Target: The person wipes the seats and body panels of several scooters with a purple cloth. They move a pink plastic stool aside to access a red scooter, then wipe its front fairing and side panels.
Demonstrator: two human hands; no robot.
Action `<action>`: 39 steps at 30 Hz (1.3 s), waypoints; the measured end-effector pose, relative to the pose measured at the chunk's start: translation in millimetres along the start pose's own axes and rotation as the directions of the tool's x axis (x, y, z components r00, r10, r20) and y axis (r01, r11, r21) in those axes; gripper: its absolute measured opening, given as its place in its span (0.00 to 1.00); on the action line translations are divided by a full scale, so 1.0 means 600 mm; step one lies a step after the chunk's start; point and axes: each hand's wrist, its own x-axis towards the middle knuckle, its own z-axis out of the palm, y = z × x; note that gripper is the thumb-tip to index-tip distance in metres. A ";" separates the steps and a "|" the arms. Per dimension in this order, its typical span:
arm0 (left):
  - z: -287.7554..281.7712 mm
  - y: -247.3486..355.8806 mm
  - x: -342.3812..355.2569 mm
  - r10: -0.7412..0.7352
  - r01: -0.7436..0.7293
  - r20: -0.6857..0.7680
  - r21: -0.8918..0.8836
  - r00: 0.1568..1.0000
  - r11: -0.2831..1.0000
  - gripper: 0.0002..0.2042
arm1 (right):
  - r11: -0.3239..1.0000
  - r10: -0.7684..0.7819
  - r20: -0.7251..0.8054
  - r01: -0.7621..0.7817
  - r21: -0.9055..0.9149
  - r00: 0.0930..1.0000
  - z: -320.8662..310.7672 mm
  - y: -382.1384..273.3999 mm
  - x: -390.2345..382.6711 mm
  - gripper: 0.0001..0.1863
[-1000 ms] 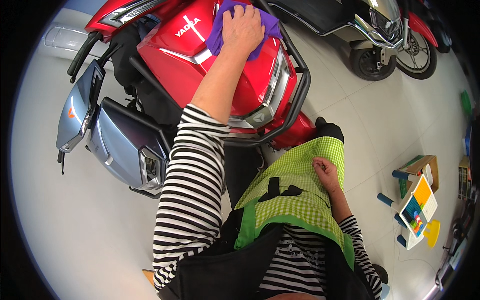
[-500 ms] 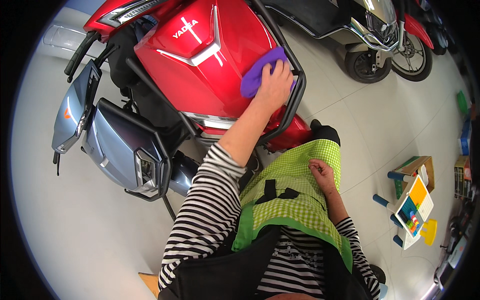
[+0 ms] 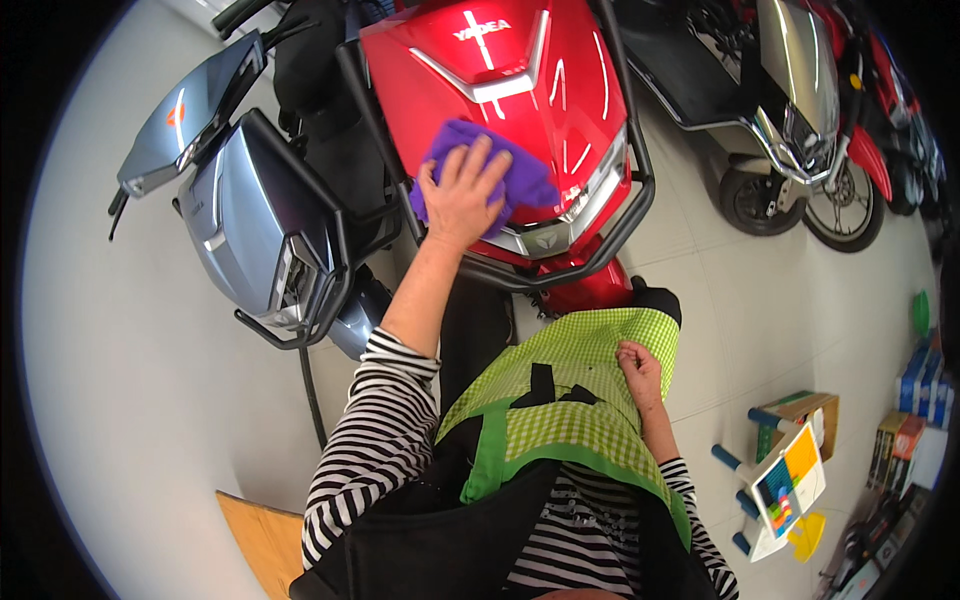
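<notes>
My left hand (image 3: 463, 203) presses a bunched purple cloth (image 3: 528, 184) onto the glossy front panel of a red scooter (image 3: 440, 85), low on its left side. The fingers are spread over the cloth and grip it, and part of the cloth trails to the right toward the headlight strip (image 3: 600, 185). A black guard bar (image 3: 640, 205) curves around the scooter's front. My right hand (image 3: 640, 372) holds nothing that I can see; its fingers are curled in against the green checked apron (image 3: 570, 350).
A grey-blue scooter (image 3: 250, 220) stands close on the left, a beige one (image 3: 800, 80) at the far right. A small play table (image 3: 800, 455) with toy bricks, a yellow stool (image 3: 806, 537) and boxes (image 3: 925, 385) are at the right. A wooden board (image 3: 262, 540) shows lower left.
My left hand has swept the cloth from the panel's right edge across to its lower left. The view has shifted, so the scooters appear farther right. My right hand stays by the apron.
</notes>
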 end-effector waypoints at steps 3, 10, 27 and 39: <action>0.021 -0.042 0.025 -0.314 0.319 -0.169 0.000 0.934 0.948 0.22 | 0.995 0.024 0.041 -0.027 0.094 0.999 0.001 0.000 0.004 0.12; 0.057 0.031 -0.023 -0.744 0.704 -0.214 -0.241 0.633 0.668 0.23 | 0.985 0.043 0.114 -0.061 0.160 0.993 0.002 -0.017 0.000 0.12; 0.046 -0.182 0.190 -0.423 0.329 -0.259 -0.338 0.868 0.882 0.25 | 0.997 0.051 0.170 -0.059 0.043 0.984 -0.006 -0.006 -0.002 0.12; 0.064 -0.254 0.264 -0.627 0.556 -0.235 -0.306 0.742 0.773 0.24 | 0.994 0.074 0.157 -0.085 0.065 0.985 0.001 -0.007 0.003 0.11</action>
